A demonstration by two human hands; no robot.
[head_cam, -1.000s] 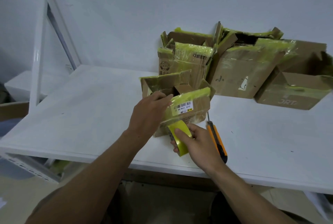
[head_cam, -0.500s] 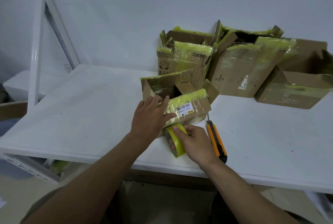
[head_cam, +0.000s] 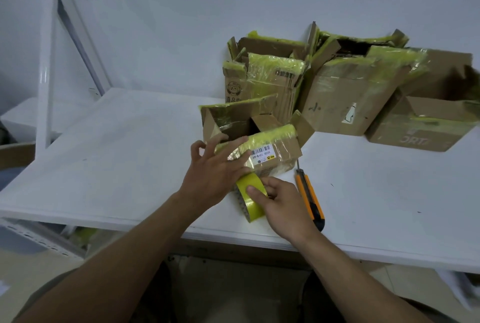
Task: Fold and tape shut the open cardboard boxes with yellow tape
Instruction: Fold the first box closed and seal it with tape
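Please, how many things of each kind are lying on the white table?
Cardboard boxes: 4 that can be told apart, since the pile overlaps
Yellow tape roll: 1
Orange utility knife: 1
Total: 6

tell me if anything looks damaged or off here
Yes. The boxes at the back are ragged: torn, bent flaps with crumpled yellow tape, and their tops gape open. The orange utility knife lies on the table beside the right hand, which holds the tape roll, with its blade apparently out, pointing at the small box.
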